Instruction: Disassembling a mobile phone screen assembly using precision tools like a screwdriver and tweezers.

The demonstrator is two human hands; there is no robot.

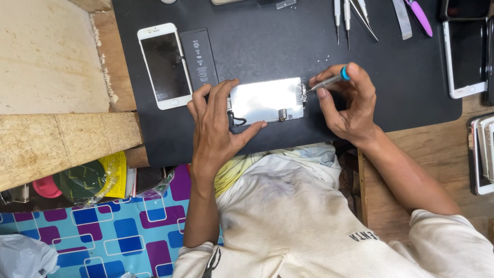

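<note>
A phone screen assembly lies face down on the black mat, its silver metal back plate up. My left hand presses on its left end, thumb along the near edge. My right hand holds a small screwdriver with a blue cap. The screwdriver's tip touches the right end of the assembly.
A white phone and a black battery lie to the left on the mat. Several screwdrivers and tweezers and a purple pry tool lie at the back. More phones sit at the right, with stacked ones nearer.
</note>
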